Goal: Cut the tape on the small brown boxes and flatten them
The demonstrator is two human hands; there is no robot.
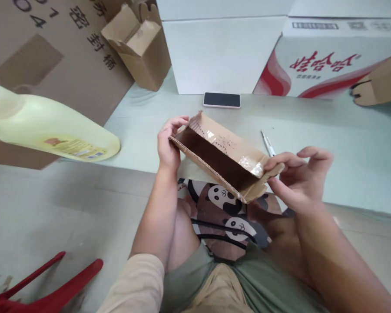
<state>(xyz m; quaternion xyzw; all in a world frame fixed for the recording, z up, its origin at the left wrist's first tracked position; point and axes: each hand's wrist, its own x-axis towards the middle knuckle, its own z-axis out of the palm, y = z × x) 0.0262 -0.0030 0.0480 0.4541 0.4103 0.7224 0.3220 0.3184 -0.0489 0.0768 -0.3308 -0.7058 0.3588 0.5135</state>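
A small brown cardboard box (230, 139) is held tilted above the front edge of the table, its open side facing up toward me. Its inside looks dark, and shiny tape sticks to the far wall. My left hand (169, 141) grips the box's left end, with part of its fingers hidden behind the cardboard. At the right end, my right hand (299, 174) pinches a bent flap between thumb and fingers. A pen-like white tool (267, 143) lies on the table just beyond my right hand.
A phone (221, 100) lies before white cartons (224, 56). At left are a yellow bottle (58, 126), a large brown carton (68, 87) and an open small box (146, 52). Another cardboard piece (382, 82) sits at right. Red legs (61, 287) stand on the floor.
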